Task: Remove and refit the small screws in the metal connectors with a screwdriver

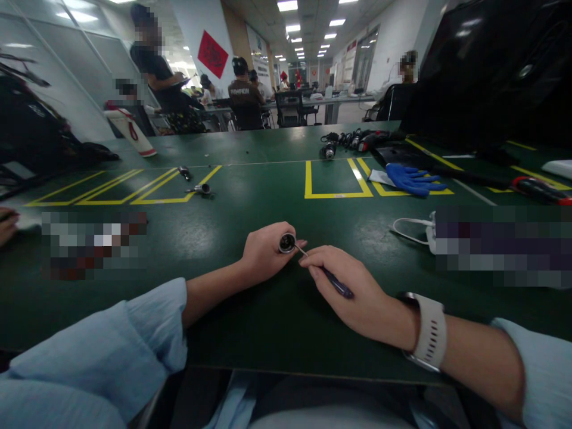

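Observation:
My left hand [267, 250] is closed around a round metal part [286, 242] whose dark, hollow end faces me. Between the fingers of my right hand [353, 292] is a screwdriver [337, 283] with a dark handle. Its thin shaft points up and left, and the tip reaches the rim of the metal part; whether it goes inside I cannot tell. Both hands are just above the green table [250, 333], near its front edge. Beyond them lie two small metal pieces, one cup-shaped [203, 189] and one darker [184, 173].
Yellow tape [338, 195] marks boxes on the table. Toward the back right are a blue glove [413, 179], a cluster of dark metal parts [329, 150] and a red-and-black tool [540, 189]. A white cable [409, 230] lies at right. Another person's hand [8, 225] shows at the left edge.

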`<action>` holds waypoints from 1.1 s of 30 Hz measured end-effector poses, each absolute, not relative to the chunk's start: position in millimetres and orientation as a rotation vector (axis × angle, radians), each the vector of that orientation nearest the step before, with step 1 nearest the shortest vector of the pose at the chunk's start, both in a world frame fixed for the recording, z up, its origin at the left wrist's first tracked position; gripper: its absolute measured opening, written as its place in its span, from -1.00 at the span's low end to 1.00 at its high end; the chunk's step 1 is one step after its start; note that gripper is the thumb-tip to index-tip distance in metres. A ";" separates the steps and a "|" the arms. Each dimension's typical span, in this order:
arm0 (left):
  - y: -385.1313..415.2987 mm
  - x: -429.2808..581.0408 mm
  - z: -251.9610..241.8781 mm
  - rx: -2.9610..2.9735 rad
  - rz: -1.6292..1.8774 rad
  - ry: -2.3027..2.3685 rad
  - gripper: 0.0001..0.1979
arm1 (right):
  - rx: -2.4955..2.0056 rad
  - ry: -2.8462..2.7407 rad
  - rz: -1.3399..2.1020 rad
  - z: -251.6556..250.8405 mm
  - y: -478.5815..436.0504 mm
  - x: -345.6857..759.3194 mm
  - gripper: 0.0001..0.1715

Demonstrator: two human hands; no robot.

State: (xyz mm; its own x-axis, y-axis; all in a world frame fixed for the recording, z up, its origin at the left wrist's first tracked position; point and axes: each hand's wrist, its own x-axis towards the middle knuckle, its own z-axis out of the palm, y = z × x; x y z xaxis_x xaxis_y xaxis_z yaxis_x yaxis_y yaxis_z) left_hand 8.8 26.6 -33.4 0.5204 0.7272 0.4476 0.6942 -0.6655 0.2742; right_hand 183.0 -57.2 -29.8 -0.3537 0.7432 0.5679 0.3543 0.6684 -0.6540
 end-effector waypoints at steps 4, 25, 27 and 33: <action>27.3 8.1 -33.9 2.656 0.878 1.244 -0.70 | -0.843 -1.985 0.529 -30.2 -56.9 183.4 -0.82; 30.4 9.2 -30.9 2.571 0.723 1.200 -0.69 | -0.846 -2.172 0.409 -28.4 -57.1 186.4 -0.80; 30.4 9.1 -31.6 2.566 0.740 1.214 -0.71 | -0.828 -2.120 0.438 -28.2 -54.4 187.1 -0.80; 31.8 8.3 -33.3 2.698 0.621 1.183 -0.81 | -0.797 -2.076 0.452 -20.7 -53.1 194.5 -0.83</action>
State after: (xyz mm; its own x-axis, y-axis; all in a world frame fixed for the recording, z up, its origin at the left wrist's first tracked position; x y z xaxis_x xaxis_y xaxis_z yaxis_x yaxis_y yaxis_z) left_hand 8.3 31.8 -33.3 0.6077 0.7280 0.3172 0.6743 -0.6841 0.2782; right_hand 194.5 -53.1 -20.7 -0.4402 0.6804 0.5860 0.3752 0.7323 -0.5684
